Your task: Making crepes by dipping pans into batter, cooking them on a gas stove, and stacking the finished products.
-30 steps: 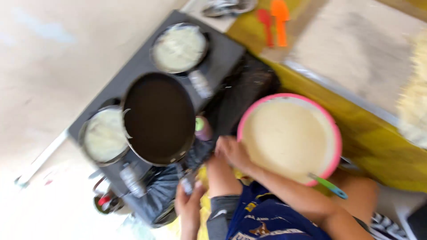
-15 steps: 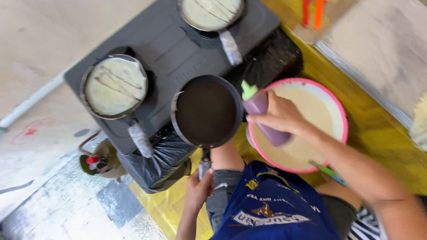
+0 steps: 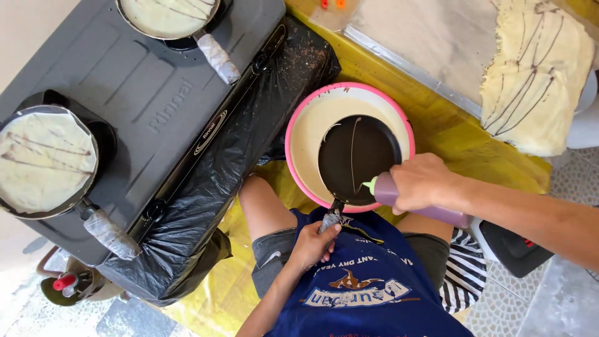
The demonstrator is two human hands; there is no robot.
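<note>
My left hand (image 3: 311, 244) grips the handle of a small black frying pan (image 3: 357, 158), which I hold over a pink-rimmed bowl of pale batter (image 3: 307, 125). My right hand (image 3: 423, 183) holds a brown squeeze bottle with a pale green tip (image 3: 387, 190), its nozzle at the pan's near rim. Thin light lines of batter streak the pan's dark surface.
A grey two-burner stove (image 3: 143, 93) at the left carries two pans with crepes, one at the left (image 3: 43, 161) and one at the top (image 3: 167, 14). Black plastic (image 3: 206, 206) drapes its front. A finished crepe with dark stripes (image 3: 536, 75) lies on a tray at the top right.
The black pan has moved from beside the stove to over the pink bowl. My right hand has brought the bottle's tip down to the pan, and lines now show on it.
</note>
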